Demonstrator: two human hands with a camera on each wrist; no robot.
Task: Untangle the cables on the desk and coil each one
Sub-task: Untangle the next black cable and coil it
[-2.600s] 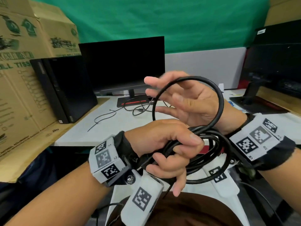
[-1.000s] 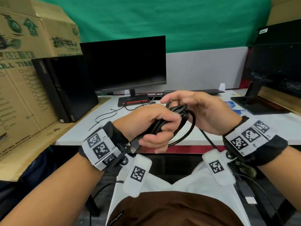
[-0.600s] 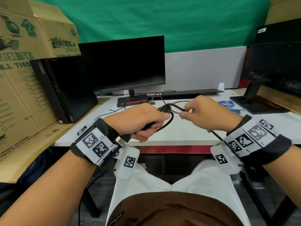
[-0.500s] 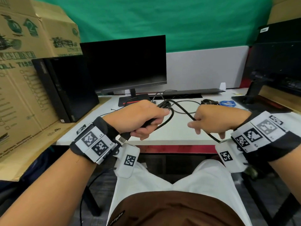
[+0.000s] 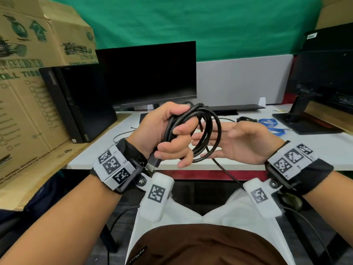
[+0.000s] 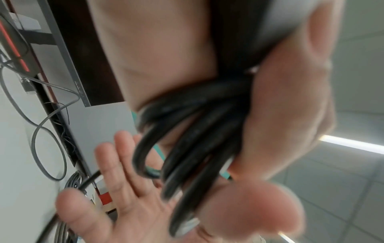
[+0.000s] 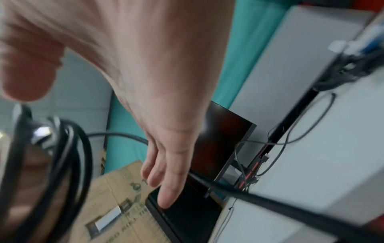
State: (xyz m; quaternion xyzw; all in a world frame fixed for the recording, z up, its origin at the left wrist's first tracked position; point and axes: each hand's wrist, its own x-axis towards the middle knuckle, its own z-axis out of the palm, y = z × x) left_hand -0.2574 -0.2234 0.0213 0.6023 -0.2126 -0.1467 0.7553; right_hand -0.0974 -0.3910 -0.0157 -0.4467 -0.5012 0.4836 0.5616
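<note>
Black cable (image 5: pixel 200 131) is bunched in several loops above the near desk (image 5: pixel 315 150) edge, gripped by the left hand (image 5: pixel 162 131), plug end poking out below the fist. Half a second ago a strand ran taut to the right hand (image 5: pixel 242 142); now that hand is flat and spread, holding nothing, behind the loops. Another loop added, I'd judge; a tail still hangs off the desk. Left wrist view shows about five strands under the thumb; head view adds a blue cable (image 5: pixel 271 125) far right, uncoiled.

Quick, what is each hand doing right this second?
Left hand: fingers curled round the coiled black cable, holding it.
Right hand: open, fingers straight beside the coil, gripping nothing.
</note>
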